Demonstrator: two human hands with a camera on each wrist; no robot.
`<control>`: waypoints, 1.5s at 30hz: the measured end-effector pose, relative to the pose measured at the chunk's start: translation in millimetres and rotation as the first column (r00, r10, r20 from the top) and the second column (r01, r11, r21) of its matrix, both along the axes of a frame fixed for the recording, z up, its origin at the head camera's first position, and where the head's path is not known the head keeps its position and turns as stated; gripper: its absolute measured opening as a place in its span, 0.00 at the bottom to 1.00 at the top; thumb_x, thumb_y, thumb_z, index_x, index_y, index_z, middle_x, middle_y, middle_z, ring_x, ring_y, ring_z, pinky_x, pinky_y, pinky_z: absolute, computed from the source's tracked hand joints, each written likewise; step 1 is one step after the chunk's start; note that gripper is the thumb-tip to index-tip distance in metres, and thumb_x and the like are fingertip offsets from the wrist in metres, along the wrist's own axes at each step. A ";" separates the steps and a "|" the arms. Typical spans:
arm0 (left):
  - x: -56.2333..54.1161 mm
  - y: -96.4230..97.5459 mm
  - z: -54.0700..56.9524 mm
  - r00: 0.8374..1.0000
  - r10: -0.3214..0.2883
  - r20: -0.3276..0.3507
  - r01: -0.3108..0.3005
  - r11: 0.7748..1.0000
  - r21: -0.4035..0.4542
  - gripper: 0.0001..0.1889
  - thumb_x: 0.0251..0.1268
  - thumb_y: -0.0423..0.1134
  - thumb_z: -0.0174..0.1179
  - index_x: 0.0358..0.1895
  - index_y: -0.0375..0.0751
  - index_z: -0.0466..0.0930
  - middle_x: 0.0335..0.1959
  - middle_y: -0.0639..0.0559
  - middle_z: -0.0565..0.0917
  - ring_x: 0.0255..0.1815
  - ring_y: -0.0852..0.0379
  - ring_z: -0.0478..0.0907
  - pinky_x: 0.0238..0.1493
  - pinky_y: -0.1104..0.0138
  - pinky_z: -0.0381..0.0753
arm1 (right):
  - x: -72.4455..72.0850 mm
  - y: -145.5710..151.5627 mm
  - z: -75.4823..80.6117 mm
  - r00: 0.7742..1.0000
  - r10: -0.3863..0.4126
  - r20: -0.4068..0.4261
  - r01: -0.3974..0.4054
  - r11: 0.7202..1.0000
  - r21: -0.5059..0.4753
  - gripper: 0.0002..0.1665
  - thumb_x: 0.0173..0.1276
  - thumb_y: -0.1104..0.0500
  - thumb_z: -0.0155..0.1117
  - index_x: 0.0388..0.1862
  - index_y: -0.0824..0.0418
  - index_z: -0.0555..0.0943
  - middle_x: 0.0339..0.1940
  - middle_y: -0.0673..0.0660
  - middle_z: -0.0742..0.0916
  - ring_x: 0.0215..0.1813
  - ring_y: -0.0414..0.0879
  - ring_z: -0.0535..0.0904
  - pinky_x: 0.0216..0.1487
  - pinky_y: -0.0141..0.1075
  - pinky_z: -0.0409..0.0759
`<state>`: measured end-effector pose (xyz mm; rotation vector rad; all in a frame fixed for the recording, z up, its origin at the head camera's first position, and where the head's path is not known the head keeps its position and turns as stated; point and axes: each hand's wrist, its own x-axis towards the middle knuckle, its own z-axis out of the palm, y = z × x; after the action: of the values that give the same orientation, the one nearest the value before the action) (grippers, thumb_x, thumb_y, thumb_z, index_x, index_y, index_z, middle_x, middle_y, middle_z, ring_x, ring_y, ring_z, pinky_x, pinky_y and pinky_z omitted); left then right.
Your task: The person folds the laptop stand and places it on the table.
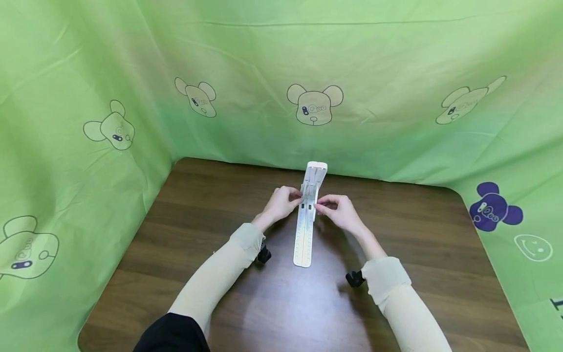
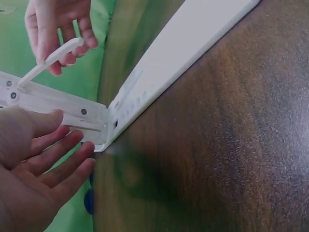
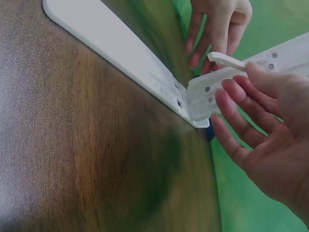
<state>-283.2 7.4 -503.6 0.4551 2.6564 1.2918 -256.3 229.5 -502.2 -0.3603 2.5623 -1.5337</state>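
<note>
A white hinged plastic folding stand (image 1: 303, 239) is on the wooden table, its long flat base toward me and its back section (image 1: 317, 168) raised. In the left wrist view, the raised section (image 2: 94, 110) shows screws and meets the base (image 2: 159, 58) at a hinge. A short white side arm (image 2: 60, 53) sticks out from it. My left hand (image 1: 283, 203) pinches the stand's left side between thumb and index finger. From the right, my right hand (image 1: 339, 211) pinches the small arm (image 3: 227, 61) by thumb and forefinger, other fingers spread.
The brown wooden table (image 1: 211, 195) has rounded corners. Green cloth (image 1: 255, 58) printed with bear heads stands around its back and sides. Black wrist devices (image 1: 264, 254) are strapped on at both cuffs.
</note>
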 end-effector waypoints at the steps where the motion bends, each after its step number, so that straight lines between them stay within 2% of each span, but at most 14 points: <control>1: -0.2 0.5 -0.9 1.000 0.006 -0.008 -0.006 1.000 0.001 0.14 0.80 0.35 0.66 0.59 0.30 0.89 0.57 0.38 0.93 0.63 0.44 0.90 0.70 0.54 0.86 | -0.1 -0.8 -0.4 1.000 -0.004 -0.013 0.004 1.000 0.003 0.11 0.77 0.68 0.71 0.50 0.78 0.88 0.41 0.75 0.93 0.37 0.42 0.90 0.41 0.25 0.86; 7: -2.7 2.4 -4.3 0.996 0.051 -0.079 -0.050 0.999 0.009 0.10 0.76 0.35 0.70 0.51 0.32 0.93 0.50 0.40 0.96 0.53 0.46 0.93 0.59 0.55 0.90 | -2.6 -7.1 -1.7 0.995 -0.045 -0.086 0.051 0.997 0.061 0.07 0.75 0.68 0.73 0.44 0.74 0.90 0.36 0.71 0.93 0.35 0.52 0.90 0.36 0.22 0.80; 11: -4.1 2.8 -6.6 0.992 0.067 -0.110 -0.068 0.998 -0.007 0.08 0.75 0.35 0.71 0.47 0.34 0.95 0.47 0.43 0.96 0.51 0.48 0.93 0.56 0.57 0.90 | -4.4 -10.4 -1.2 0.991 -0.057 -0.118 0.070 0.991 0.111 0.06 0.74 0.68 0.74 0.42 0.73 0.91 0.33 0.69 0.93 0.36 0.58 0.90 0.34 0.24 0.77; 18: -7.4 3.3 -10.5 0.986 0.046 -0.163 -0.052 0.998 -0.029 0.08 0.76 0.35 0.71 0.47 0.34 0.94 0.46 0.43 0.96 0.52 0.48 0.94 0.57 0.58 0.91 | -9.7 -11.3 -5.2 0.980 -0.053 -0.190 0.088 0.980 0.180 0.05 0.73 0.67 0.75 0.39 0.70 0.92 0.34 0.67 0.94 0.36 0.56 0.90 0.36 0.26 0.78; 21: -9.4 3.3 -11.3 0.983 0.039 -0.182 -0.047 0.998 -0.041 0.08 0.76 0.35 0.70 0.47 0.33 0.94 0.47 0.43 0.96 0.52 0.48 0.94 0.57 0.58 0.91 | -13.4 -10.7 -7.3 0.970 -0.030 -0.242 0.088 0.969 0.233 0.06 0.74 0.66 0.75 0.39 0.70 0.92 0.36 0.65 0.95 0.37 0.54 0.89 0.38 0.32 0.82; 25: -13.7 3.3 -8.8 0.975 0.034 -0.218 -0.049 0.997 -0.066 0.09 0.76 0.37 0.71 0.47 0.34 0.94 0.46 0.44 0.96 0.50 0.49 0.94 0.55 0.57 0.92 | -17.1 -8.7 -5.7 0.953 -0.019 -0.302 0.117 0.944 0.309 0.08 0.73 0.63 0.77 0.42 0.69 0.92 0.41 0.65 0.95 0.40 0.56 0.90 0.44 0.46 0.87; 28: -16.5 3.1 -4.7 0.968 0.036 -0.247 -0.060 0.994 -0.089 0.10 0.76 0.40 0.71 0.46 0.36 0.94 0.45 0.45 0.97 0.48 0.50 0.94 0.53 0.57 0.92 | -18.9 -6.4 -3.2 0.946 -0.027 -0.322 0.150 0.918 0.366 0.12 0.73 0.59 0.78 0.47 0.68 0.92 0.45 0.65 0.94 0.44 0.58 0.90 0.47 0.54 0.88; 35: -19.2 1.4 -1.3 0.956 0.009 -0.292 -0.036 0.996 -0.085 0.13 0.77 0.40 0.70 0.55 0.37 0.93 0.51 0.45 0.96 0.52 0.49 0.94 0.56 0.56 0.91 | -25.5 -6.5 -1.7 0.947 0.002 -0.320 0.144 0.890 0.432 0.22 0.75 0.58 0.77 0.61 0.69 0.89 0.58 0.69 0.93 0.52 0.64 0.93 0.54 0.60 0.89; 39: -20.8 1.2 -2.2 0.950 -0.009 -0.312 -0.024 0.994 -0.102 0.13 0.78 0.40 0.68 0.55 0.38 0.93 0.51 0.45 0.96 0.52 0.49 0.94 0.56 0.56 0.92 | -30.0 -7.9 -3.1 0.933 0.032 -0.358 0.144 0.880 0.452 0.17 0.74 0.59 0.76 0.56 0.66 0.91 0.53 0.66 0.95 0.49 0.62 0.93 0.50 0.59 0.87; 45: -22.9 1.5 -2.2 0.949 -0.027 -0.314 -0.019 0.990 -0.143 0.12 0.79 0.40 0.68 0.54 0.39 0.94 0.50 0.46 0.96 0.50 0.50 0.95 0.54 0.57 0.92 | -34.2 -9.9 -7.0 0.903 0.046 -0.426 0.168 0.876 0.451 0.09 0.73 0.61 0.76 0.48 0.65 0.93 0.44 0.64 0.96 0.38 0.60 0.91 0.41 0.59 0.83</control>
<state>-306.1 8.9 -505.9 0.6987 2.9804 1.0934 -290.5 219.6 -509.2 -0.6064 3.1970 -0.8340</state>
